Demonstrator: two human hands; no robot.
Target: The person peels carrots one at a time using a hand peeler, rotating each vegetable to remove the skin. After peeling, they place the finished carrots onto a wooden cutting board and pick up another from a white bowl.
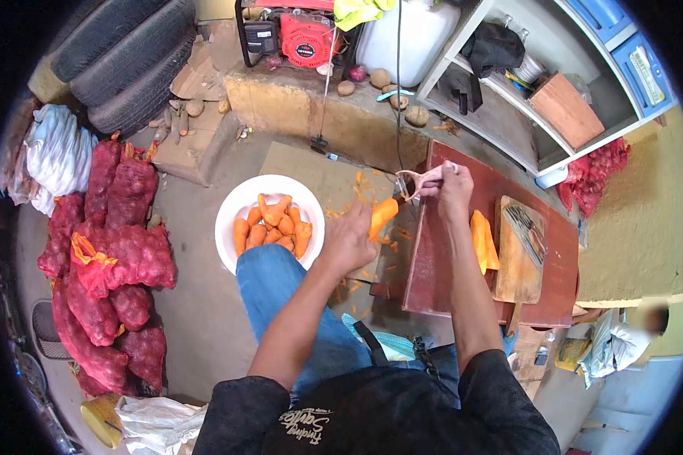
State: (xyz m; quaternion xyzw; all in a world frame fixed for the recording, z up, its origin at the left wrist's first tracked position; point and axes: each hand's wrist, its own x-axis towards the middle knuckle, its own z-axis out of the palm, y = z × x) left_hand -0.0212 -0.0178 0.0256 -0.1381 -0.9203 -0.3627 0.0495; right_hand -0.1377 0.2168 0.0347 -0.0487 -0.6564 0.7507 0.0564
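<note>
My left hand (349,241) is wrapped round an orange carrot (385,217), which points away from me above the floor. In my right hand (449,186) is a Y-shaped peeler (411,184), its head just beyond the carrot's tip and apart from it. Orange peel shavings (360,189) lie scattered on the flat sheet and floor below. Left of my left hand stands a white basin (226,241) with several carrots (275,224) inside. Long orange pieces that look like carrots (484,241) lie on the red table (432,280) near my right forearm.
A wooden board (514,284) with knives (527,233) lies on the table. Red mesh sacks (129,258) are piled at left, below tires (140,68). A red generator (306,38) and grey shelf (493,98) stand ahead. Another person (622,345) is at far right.
</note>
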